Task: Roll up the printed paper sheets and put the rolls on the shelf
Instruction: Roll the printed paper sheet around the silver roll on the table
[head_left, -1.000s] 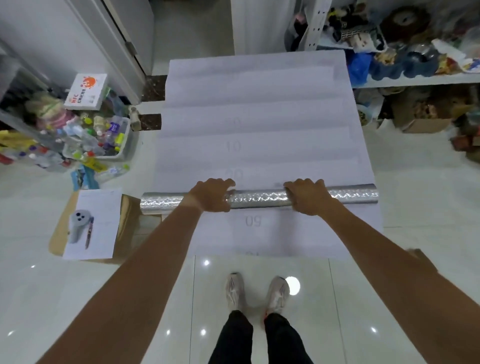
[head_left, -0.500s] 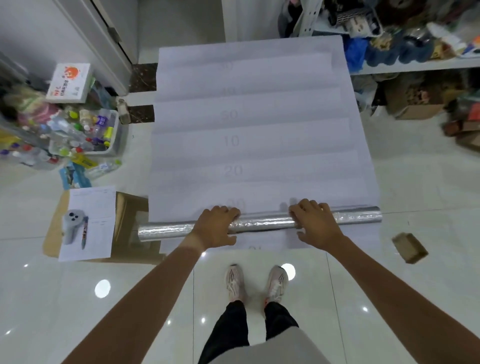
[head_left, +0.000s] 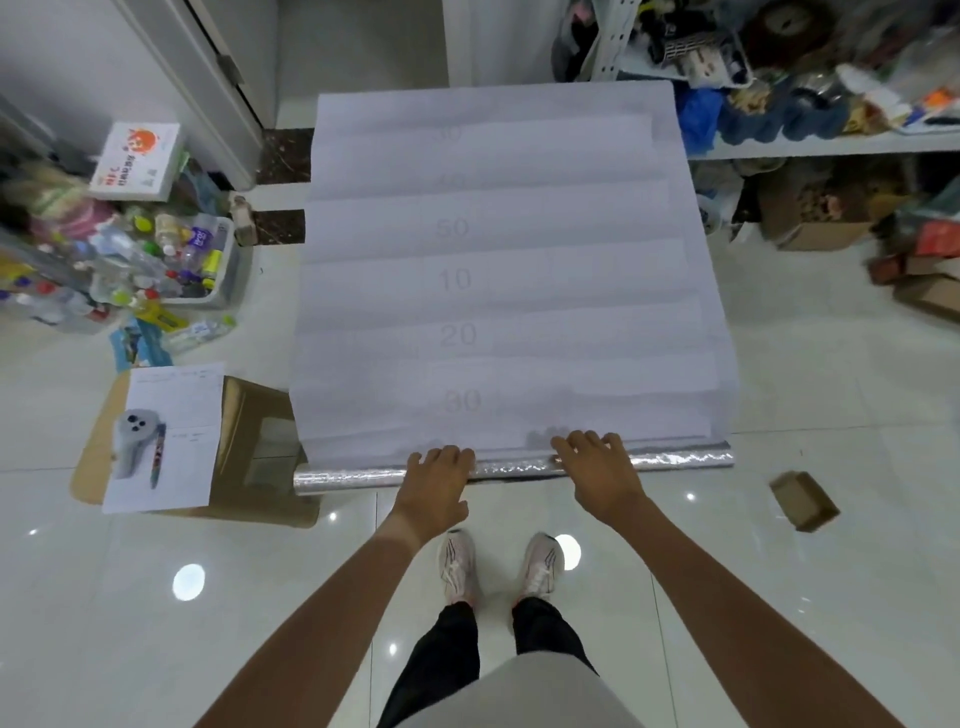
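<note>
Several large white printed sheets (head_left: 509, 291) lie overlapped on the tiled floor, with faint numbers 50, 10, 20 and 30 down the middle. A long silver tube (head_left: 675, 460) lies across their near edge. My left hand (head_left: 434, 486) and my right hand (head_left: 597, 473) both rest palm down on the tube's middle, fingers curled over it onto the paper. The shelf (head_left: 831, 145), crowded with toys and clutter, stands at the far right behind the sheets.
A flat cardboard box (head_left: 260, 431) with a printed page (head_left: 166, 436) on it lies left of the tube's end. A bin of bottles (head_left: 156, 260) stands further left. A small cardboard box (head_left: 804, 500) sits on the floor at the right. My shoes (head_left: 498, 566) are just behind the tube.
The silver tube has moved toward me with both hands on it, from over the lower sheets to the paper's near edge. The sheet marked 30 now shows.
</note>
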